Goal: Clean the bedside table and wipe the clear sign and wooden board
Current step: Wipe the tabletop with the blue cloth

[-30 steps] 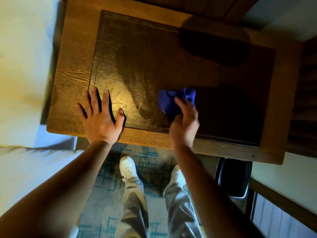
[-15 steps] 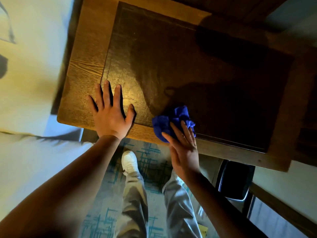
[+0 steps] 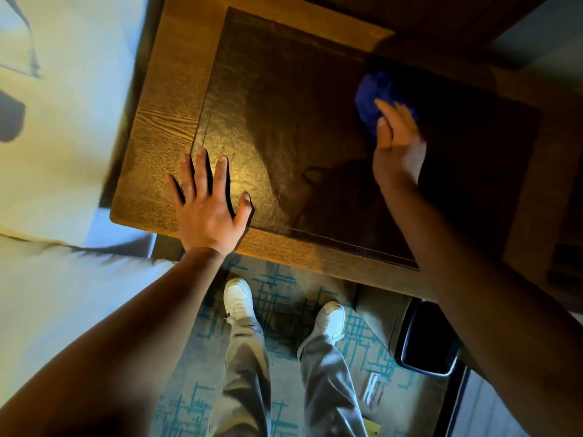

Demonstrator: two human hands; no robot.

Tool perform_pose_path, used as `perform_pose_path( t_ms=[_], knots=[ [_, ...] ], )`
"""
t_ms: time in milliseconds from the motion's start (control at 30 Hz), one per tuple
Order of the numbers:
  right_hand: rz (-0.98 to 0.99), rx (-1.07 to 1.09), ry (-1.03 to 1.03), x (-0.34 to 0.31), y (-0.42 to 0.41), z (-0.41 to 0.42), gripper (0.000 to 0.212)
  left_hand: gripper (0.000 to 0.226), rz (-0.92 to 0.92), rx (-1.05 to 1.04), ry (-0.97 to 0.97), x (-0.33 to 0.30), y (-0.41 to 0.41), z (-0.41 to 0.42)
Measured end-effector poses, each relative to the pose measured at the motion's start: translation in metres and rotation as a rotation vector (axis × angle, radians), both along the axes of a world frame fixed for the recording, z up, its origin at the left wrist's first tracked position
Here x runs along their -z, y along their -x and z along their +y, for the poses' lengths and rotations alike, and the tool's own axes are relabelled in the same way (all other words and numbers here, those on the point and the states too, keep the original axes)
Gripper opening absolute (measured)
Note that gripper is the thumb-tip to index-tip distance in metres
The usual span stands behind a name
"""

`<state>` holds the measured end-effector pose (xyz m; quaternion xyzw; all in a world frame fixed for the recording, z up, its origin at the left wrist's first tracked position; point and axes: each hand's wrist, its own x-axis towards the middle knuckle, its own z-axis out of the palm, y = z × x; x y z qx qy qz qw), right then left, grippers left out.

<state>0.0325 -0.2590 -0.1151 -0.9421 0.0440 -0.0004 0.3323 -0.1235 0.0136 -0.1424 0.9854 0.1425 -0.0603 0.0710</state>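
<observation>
The wooden bedside table (image 3: 164, 121) fills the upper middle of the head view, with a dark inset panel (image 3: 299, 127) in its top. My left hand (image 3: 208, 200) lies flat with fingers spread on the table's near left corner. My right hand (image 3: 399, 143) presses a crumpled blue cloth (image 3: 370, 97) onto the far right part of the dark panel. The hand and cloth look motion-blurred. No clear sign or separate wooden board is in view.
A bed with pale sheets (image 3: 63, 152) borders the table on the left. Below the table's right side stands a black bin (image 3: 429, 339). My legs and white shoes (image 3: 238, 299) stand on a patterned carpet in front.
My right hand swept the blue cloth from the near edge of the panel up to its far right area. My left hand stayed planted on the near left corner.
</observation>
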Motion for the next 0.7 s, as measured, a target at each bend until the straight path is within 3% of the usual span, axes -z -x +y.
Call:
perform_pose_path(
  t_ms=[133,400,500,700],
  knots=[
    [0.031,-0.205,0.125,0.005,0.022,0.016,0.042,0.07,-0.008,0.0,0.002,-0.001,0.001,0.0],
    [0.042,-0.623,0.131,0.005,0.208,-0.005,0.043,0.067,0.002,-0.016,0.029,-0.002,0.001,0.0],
    [0.031,-0.434,0.191,-0.001,0.225,-0.052,0.043,0.067,0.001,-0.019,0.031,-0.002,0.001,-0.001],
    [0.158,0.233,0.307,-0.006,0.236,-0.147,0.052,0.067,-0.007,-0.021,0.04,-0.003,0.0,-0.003]
  ],
)
